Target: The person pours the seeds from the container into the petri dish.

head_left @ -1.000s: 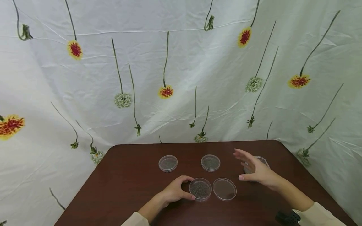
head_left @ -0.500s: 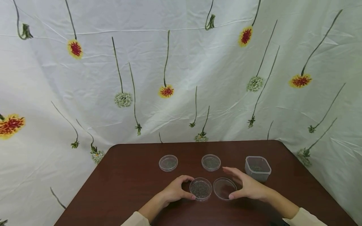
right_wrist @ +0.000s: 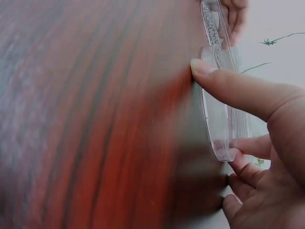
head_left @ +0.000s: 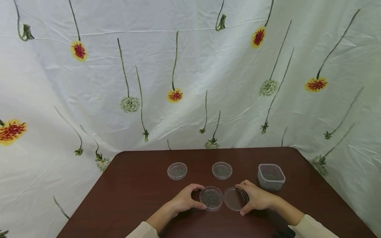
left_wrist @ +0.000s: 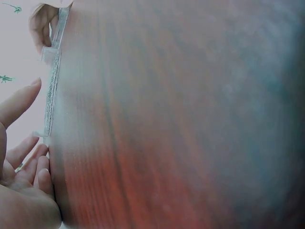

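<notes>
A clear petri dish (head_left: 211, 197) with dark grains across its bottom sits at the middle front of the table. My left hand (head_left: 187, 200) holds it from the left, thumb at the near rim and fingers at the far rim. Just to its right is an empty clear petri dish lid (head_left: 235, 199). Around the lid's right side curves my right hand (head_left: 256, 197), which grips its edge between thumb and fingers. The right wrist view shows that thumb along the lid (right_wrist: 217, 109) and a fingertip at its other end. In the left wrist view the grain-filled dish (left_wrist: 50, 95) appears edge-on.
Two more petri dishes stand farther back, one on the left (head_left: 177, 171) and one in the middle (head_left: 222, 171). A translucent square tub (head_left: 271, 177) with dark grains stands behind my right hand. Beyond the brown table (head_left: 134, 185) hangs a flower-printed white cloth (head_left: 190, 66).
My right hand has come left and toward me from in front of the tub to the lid and now grips its edge. The left hand stays at its dish.
</notes>
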A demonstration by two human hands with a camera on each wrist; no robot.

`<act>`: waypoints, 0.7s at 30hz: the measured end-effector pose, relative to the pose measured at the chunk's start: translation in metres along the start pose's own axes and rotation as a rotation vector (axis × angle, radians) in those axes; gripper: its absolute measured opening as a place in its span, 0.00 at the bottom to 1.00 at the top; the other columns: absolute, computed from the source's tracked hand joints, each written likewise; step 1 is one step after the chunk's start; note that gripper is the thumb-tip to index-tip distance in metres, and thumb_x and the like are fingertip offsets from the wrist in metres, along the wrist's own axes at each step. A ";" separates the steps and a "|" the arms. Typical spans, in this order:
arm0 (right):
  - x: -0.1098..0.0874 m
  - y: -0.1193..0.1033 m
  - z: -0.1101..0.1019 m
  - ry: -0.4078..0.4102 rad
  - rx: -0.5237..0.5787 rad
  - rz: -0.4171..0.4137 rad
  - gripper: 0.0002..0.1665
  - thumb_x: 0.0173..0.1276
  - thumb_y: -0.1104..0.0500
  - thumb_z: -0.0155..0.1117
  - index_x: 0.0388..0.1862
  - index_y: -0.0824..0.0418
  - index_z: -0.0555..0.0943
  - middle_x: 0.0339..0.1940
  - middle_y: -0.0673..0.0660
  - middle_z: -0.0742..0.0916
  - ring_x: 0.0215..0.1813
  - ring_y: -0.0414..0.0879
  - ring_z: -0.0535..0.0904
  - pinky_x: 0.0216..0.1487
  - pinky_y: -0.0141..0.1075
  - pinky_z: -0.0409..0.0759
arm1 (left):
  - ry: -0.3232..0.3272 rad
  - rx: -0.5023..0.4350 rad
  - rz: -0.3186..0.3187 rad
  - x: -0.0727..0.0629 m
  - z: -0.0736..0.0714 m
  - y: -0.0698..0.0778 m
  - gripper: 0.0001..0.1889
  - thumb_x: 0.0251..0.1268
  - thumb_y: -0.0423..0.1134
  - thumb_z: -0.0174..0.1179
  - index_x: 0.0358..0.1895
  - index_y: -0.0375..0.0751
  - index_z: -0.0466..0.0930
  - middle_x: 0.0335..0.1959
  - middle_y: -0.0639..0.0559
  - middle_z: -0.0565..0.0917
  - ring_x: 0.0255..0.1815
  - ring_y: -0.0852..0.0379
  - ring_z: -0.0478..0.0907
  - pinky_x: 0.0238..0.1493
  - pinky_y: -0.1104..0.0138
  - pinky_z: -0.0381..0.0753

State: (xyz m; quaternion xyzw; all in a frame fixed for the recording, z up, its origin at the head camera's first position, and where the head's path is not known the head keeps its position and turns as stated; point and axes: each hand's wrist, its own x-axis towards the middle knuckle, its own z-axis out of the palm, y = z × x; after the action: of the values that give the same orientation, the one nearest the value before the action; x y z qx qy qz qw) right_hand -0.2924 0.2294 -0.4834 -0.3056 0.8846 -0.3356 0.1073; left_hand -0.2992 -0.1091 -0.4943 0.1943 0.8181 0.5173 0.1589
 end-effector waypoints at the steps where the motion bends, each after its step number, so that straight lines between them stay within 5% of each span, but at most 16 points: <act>1: 0.001 -0.001 0.000 0.009 -0.004 -0.003 0.57 0.48 0.51 0.88 0.71 0.75 0.70 0.58 0.59 0.74 0.59 0.57 0.70 0.58 0.48 0.74 | -0.001 0.001 -0.003 0.000 -0.001 0.000 0.32 0.52 0.35 0.81 0.63 0.42 0.79 0.65 0.47 0.75 0.71 0.37 0.65 0.72 0.37 0.57; 14: 0.002 0.004 0.007 0.065 -0.012 -0.103 0.54 0.50 0.51 0.85 0.70 0.72 0.68 0.61 0.58 0.75 0.57 0.51 0.76 0.56 0.40 0.78 | -0.004 0.003 -0.007 0.000 0.001 -0.005 0.33 0.53 0.34 0.81 0.63 0.43 0.78 0.65 0.49 0.75 0.73 0.35 0.63 0.72 0.35 0.54; 21: 0.011 -0.003 0.004 0.041 0.215 -0.154 0.52 0.60 0.56 0.78 0.74 0.74 0.61 0.65 0.64 0.78 0.65 0.61 0.77 0.63 0.40 0.76 | 0.008 0.022 -0.004 0.000 0.001 -0.002 0.33 0.54 0.35 0.81 0.64 0.43 0.77 0.64 0.49 0.75 0.72 0.36 0.65 0.72 0.36 0.55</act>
State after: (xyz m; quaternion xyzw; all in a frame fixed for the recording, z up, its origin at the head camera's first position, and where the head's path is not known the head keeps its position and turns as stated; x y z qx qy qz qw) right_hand -0.2982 0.2185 -0.4839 -0.3523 0.8195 -0.4419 0.0951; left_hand -0.2992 -0.1090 -0.4966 0.1923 0.8249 0.5087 0.1544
